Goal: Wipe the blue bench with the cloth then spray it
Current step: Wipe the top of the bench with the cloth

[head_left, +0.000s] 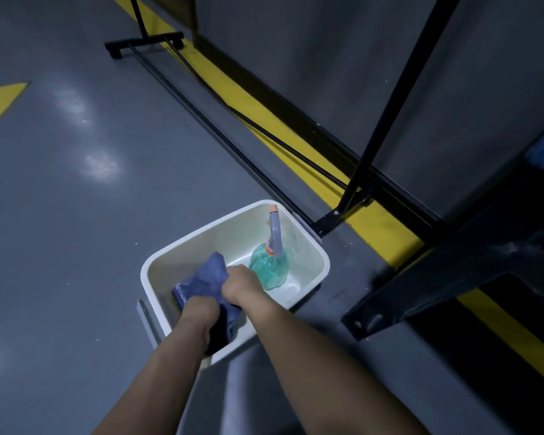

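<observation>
- Where the two forearms meet inside the white bin (157, 262), one blue cloth (206, 276) sits bunched in the bin's near-left part, its long axis running roughly from near to far.
- The left hand (200, 312) grips the near end of the cloth and the right hand (242, 284) grips it just to the right. Both fists are curled tight round the fabric, and the fingertips are hidden in the folds.
- One spray bottle (269, 268), teal with a grey head, stands in the far-right part of the same bin, just beside the right hand. Its neck rises toward the far rim and its orange tip points the same way.
- One bin stands on the grey floor (76, 215).
- A black rack (387, 98) stands just beyond the bin, its foot near the far-right corner and two thin rails running off to the far left.
- A yellow stripe (387, 227) crosses the floor under the rack, and a yellow wedge (0, 105) lies at the far left.
- A dark blue structure (453, 271) stands to the right of the bin, apart from it.
</observation>
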The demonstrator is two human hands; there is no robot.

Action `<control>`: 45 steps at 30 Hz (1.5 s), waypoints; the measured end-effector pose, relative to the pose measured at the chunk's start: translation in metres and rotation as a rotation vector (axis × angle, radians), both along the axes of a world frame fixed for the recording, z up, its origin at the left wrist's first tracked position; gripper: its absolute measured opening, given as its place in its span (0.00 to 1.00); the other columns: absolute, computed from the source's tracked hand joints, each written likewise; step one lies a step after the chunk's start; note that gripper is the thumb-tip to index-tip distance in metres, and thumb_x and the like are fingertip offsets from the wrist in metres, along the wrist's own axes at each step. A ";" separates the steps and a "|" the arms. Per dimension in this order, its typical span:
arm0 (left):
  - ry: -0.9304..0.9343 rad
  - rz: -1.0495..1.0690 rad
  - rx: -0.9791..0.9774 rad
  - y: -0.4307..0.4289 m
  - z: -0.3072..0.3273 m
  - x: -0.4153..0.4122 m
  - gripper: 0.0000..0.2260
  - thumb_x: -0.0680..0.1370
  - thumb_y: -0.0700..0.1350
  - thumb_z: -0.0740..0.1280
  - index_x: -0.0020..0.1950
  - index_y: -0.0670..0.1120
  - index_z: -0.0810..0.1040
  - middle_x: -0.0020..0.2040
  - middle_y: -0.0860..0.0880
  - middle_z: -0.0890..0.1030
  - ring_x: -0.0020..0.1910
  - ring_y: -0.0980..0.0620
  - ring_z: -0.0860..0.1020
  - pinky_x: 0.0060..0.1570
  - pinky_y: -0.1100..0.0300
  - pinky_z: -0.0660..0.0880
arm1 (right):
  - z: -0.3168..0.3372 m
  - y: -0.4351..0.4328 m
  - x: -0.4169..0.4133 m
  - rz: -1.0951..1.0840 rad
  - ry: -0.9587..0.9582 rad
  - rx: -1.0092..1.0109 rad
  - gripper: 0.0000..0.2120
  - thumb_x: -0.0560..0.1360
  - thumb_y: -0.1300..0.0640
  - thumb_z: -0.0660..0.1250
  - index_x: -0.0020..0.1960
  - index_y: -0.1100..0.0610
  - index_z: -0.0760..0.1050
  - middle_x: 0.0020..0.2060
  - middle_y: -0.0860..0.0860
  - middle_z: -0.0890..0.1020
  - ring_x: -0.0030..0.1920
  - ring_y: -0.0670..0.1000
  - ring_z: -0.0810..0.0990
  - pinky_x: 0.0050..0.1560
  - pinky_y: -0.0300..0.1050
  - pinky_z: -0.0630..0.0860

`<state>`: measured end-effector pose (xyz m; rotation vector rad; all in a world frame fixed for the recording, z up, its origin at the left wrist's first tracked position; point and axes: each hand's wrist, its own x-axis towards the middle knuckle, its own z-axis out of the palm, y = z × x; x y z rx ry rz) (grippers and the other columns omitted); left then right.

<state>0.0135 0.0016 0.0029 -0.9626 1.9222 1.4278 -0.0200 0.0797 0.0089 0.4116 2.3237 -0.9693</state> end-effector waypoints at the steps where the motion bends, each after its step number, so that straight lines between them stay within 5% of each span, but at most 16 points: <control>1: 0.006 0.025 0.021 -0.001 0.002 0.000 0.14 0.80 0.36 0.56 0.34 0.45 0.66 0.34 0.47 0.69 0.32 0.50 0.69 0.44 0.55 0.73 | 0.010 -0.001 0.001 0.001 0.026 -0.022 0.10 0.76 0.64 0.58 0.54 0.62 0.75 0.56 0.62 0.79 0.56 0.61 0.78 0.50 0.47 0.73; 5: 0.029 0.287 0.173 -0.004 0.038 0.007 0.15 0.79 0.48 0.62 0.35 0.41 0.68 0.21 0.44 0.73 0.29 0.49 0.67 0.31 0.59 0.64 | 0.061 0.003 0.009 -0.021 0.089 -0.119 0.05 0.74 0.66 0.59 0.46 0.59 0.73 0.44 0.57 0.73 0.44 0.54 0.69 0.45 0.44 0.67; 8: -0.045 0.273 0.330 -0.006 0.075 0.016 0.26 0.76 0.64 0.58 0.38 0.40 0.70 0.32 0.42 0.73 0.32 0.47 0.69 0.36 0.56 0.67 | 0.122 0.018 0.019 -0.043 0.126 -0.218 0.10 0.75 0.66 0.57 0.51 0.61 0.75 0.48 0.58 0.77 0.49 0.55 0.72 0.48 0.45 0.70; 11: 0.061 0.234 0.483 0.013 0.123 0.023 0.20 0.81 0.56 0.55 0.41 0.43 0.74 0.31 0.44 0.79 0.31 0.48 0.76 0.35 0.56 0.76 | 0.188 0.046 0.042 -0.067 0.293 -0.269 0.10 0.74 0.66 0.55 0.47 0.57 0.73 0.45 0.57 0.77 0.49 0.53 0.72 0.48 0.39 0.69; 13: 0.242 0.195 0.358 0.041 0.167 0.026 0.14 0.83 0.46 0.53 0.53 0.42 0.76 0.42 0.38 0.84 0.44 0.43 0.80 0.56 0.52 0.77 | 0.226 0.069 0.064 -0.090 0.457 -0.256 0.08 0.72 0.64 0.56 0.43 0.53 0.70 0.37 0.54 0.76 0.41 0.53 0.75 0.43 0.37 0.73; 14: 0.314 0.183 0.318 0.053 0.189 0.025 0.13 0.82 0.42 0.53 0.58 0.40 0.75 0.46 0.34 0.83 0.47 0.42 0.82 0.57 0.58 0.77 | 0.243 0.082 0.075 -0.109 0.540 -0.255 0.08 0.72 0.64 0.55 0.42 0.53 0.70 0.37 0.54 0.77 0.40 0.54 0.75 0.42 0.40 0.75; 16: 0.499 -0.020 0.400 0.074 0.233 0.027 0.09 0.78 0.42 0.62 0.53 0.40 0.78 0.40 0.39 0.86 0.36 0.47 0.84 0.38 0.57 0.81 | 0.276 0.112 0.097 -0.158 0.686 -0.308 0.12 0.72 0.66 0.54 0.48 0.53 0.72 0.42 0.52 0.79 0.43 0.52 0.76 0.42 0.40 0.74; 20: 0.804 -0.273 0.291 0.133 0.312 0.035 0.12 0.72 0.50 0.69 0.54 0.48 0.79 0.45 0.48 0.86 0.43 0.51 0.83 0.41 0.56 0.77 | 0.337 0.181 0.133 -0.301 0.952 -0.208 0.28 0.73 0.67 0.57 0.69 0.46 0.65 0.58 0.45 0.79 0.57 0.42 0.76 0.53 0.29 0.70; 26: 0.817 -0.529 -0.146 0.226 0.330 0.056 0.19 0.77 0.50 0.60 0.67 0.46 0.68 0.62 0.42 0.72 0.62 0.40 0.72 0.57 0.53 0.70 | 0.368 0.242 0.160 -0.230 0.632 0.431 0.33 0.77 0.57 0.60 0.76 0.52 0.47 0.70 0.55 0.66 0.66 0.57 0.68 0.61 0.50 0.67; 29: 0.798 -0.572 -0.285 0.231 0.329 0.057 0.19 0.79 0.50 0.56 0.69 0.47 0.68 0.63 0.39 0.70 0.65 0.38 0.68 0.64 0.50 0.67 | 0.377 0.245 0.161 -0.128 0.758 0.700 0.42 0.75 0.51 0.65 0.76 0.51 0.38 0.76 0.53 0.47 0.72 0.58 0.57 0.67 0.54 0.62; 31: 0.819 -0.578 -0.310 0.230 0.331 0.053 0.14 0.80 0.49 0.55 0.59 0.44 0.74 0.58 0.37 0.74 0.62 0.37 0.71 0.58 0.50 0.68 | 0.376 0.246 0.151 0.058 0.854 0.658 0.38 0.76 0.49 0.63 0.76 0.49 0.42 0.77 0.50 0.47 0.75 0.57 0.49 0.72 0.55 0.53; 34: 0.744 -0.453 -0.096 0.223 0.335 0.047 0.15 0.80 0.49 0.56 0.37 0.46 0.72 0.43 0.42 0.78 0.48 0.41 0.76 0.45 0.55 0.71 | 0.366 0.241 0.134 0.260 0.640 0.482 0.27 0.81 0.48 0.51 0.76 0.48 0.45 0.77 0.47 0.51 0.77 0.54 0.43 0.74 0.59 0.41; 37: 0.536 -0.111 0.245 0.215 0.338 0.044 0.17 0.81 0.50 0.57 0.36 0.45 0.74 0.34 0.46 0.81 0.34 0.47 0.77 0.30 0.64 0.74 | 0.346 0.235 0.130 0.404 0.529 0.586 0.30 0.78 0.41 0.53 0.76 0.46 0.46 0.77 0.50 0.50 0.76 0.60 0.40 0.70 0.69 0.36; 39: 0.452 -0.046 0.275 0.213 0.339 0.043 0.16 0.80 0.48 0.58 0.34 0.44 0.72 0.25 0.47 0.77 0.27 0.48 0.74 0.25 0.63 0.67 | 0.333 0.231 0.132 0.469 0.571 0.710 0.33 0.75 0.40 0.59 0.74 0.45 0.48 0.75 0.52 0.50 0.75 0.63 0.39 0.66 0.73 0.36; 42: 0.457 -0.123 0.175 0.222 0.341 0.035 0.13 0.77 0.44 0.58 0.34 0.43 0.71 0.30 0.42 0.74 0.29 0.44 0.73 0.29 0.61 0.68 | 0.328 0.233 0.124 0.448 0.675 0.721 0.24 0.76 0.46 0.59 0.70 0.46 0.58 0.72 0.55 0.57 0.75 0.64 0.45 0.65 0.75 0.39; 45: 0.609 -0.216 0.010 0.239 0.343 0.027 0.13 0.79 0.48 0.56 0.52 0.42 0.77 0.54 0.38 0.79 0.54 0.38 0.77 0.55 0.50 0.74 | 0.335 0.252 0.096 0.324 0.627 0.626 0.17 0.75 0.48 0.56 0.64 0.48 0.65 0.69 0.57 0.64 0.74 0.63 0.52 0.66 0.74 0.43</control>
